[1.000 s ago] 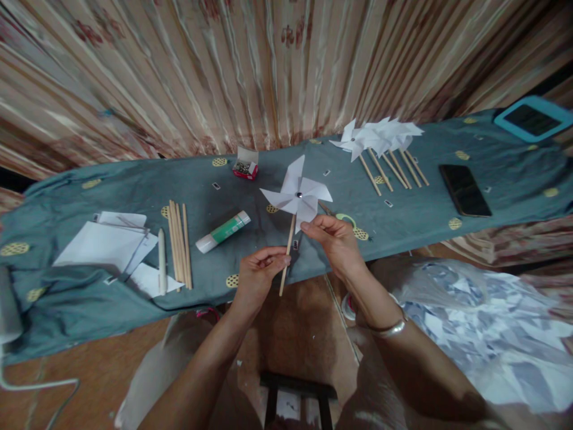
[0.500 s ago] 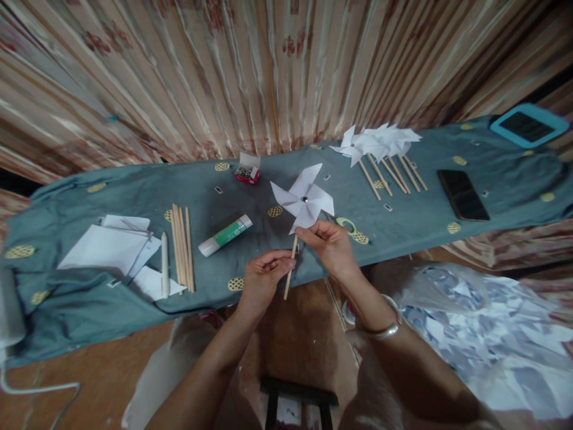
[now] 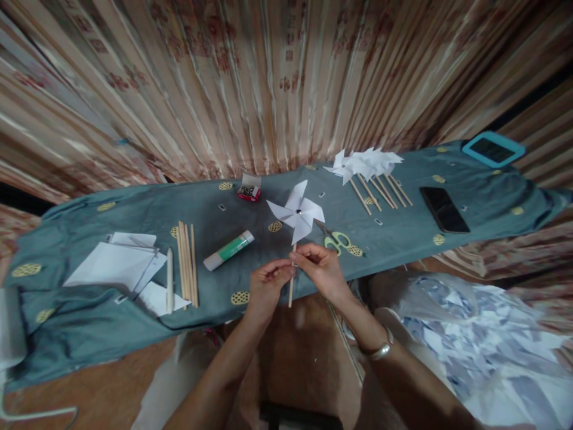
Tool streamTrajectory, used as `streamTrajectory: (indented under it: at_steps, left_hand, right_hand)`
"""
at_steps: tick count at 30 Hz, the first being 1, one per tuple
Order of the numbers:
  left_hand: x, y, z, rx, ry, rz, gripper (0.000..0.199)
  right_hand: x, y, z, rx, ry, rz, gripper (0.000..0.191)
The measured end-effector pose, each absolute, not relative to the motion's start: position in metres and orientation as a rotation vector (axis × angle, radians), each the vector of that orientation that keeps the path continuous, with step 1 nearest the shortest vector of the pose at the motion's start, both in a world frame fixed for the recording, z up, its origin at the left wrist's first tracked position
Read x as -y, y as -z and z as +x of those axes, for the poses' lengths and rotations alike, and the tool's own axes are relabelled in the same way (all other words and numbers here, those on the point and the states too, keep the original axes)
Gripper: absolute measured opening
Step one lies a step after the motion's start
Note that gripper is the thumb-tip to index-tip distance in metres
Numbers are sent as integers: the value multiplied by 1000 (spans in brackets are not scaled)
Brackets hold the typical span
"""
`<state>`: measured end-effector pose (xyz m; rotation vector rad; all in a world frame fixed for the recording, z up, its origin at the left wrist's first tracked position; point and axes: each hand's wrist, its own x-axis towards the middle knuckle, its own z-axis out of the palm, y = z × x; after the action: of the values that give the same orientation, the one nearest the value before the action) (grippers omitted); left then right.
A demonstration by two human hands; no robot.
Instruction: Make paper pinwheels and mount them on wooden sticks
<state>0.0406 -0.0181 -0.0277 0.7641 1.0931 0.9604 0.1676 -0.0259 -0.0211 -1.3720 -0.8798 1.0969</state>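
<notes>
A white paper pinwheel (image 3: 308, 216) with a shiny pin at its centre stands on a thin wooden stick, held over the near edge of the table. My left hand (image 3: 268, 285) pinches the stick in its lower part. Just above it, my right hand (image 3: 323, 269) grips the same stick below the blades, fingers closed. Green-handled scissors (image 3: 339, 240) lie just beyond my right hand. Left of the pinwheel lies a green and white glue stick (image 3: 229, 251), and farther back a small red box of pins (image 3: 249, 190) has its lid up.
Several finished pinwheels (image 3: 364, 165) lie at the back right, near a dark phone (image 3: 444, 209) and a blue-framed tablet (image 3: 493, 149). Wooden sticks (image 3: 187, 263), a white pen-like tool (image 3: 170, 280) and paper sheets (image 3: 111, 266) are at left. A bag of paper scraps (image 3: 483, 340) sits below right.
My right hand has moved down the stick, away from the blades and closer to my left hand. The scissors now show fully. The whole view has shifted slightly.
</notes>
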Motion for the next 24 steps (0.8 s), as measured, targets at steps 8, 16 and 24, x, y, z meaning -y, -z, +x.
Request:
streamTrajectory:
  at_steps: [8, 16, 24]
  left_hand:
    - [19, 25, 42, -1047, -961, 720, 22]
    - [22, 20, 37, -1032, -938, 748, 21]
    - [25, 21, 37, -995, -960, 771, 16]
  right_hand:
    - [16, 16, 183, 883, -999, -1415, 29]
    - [-11, 2, 234, 1176, -723, -1653, 34]
    - [-78, -9, 299, 1652, -56, -2468, 22]
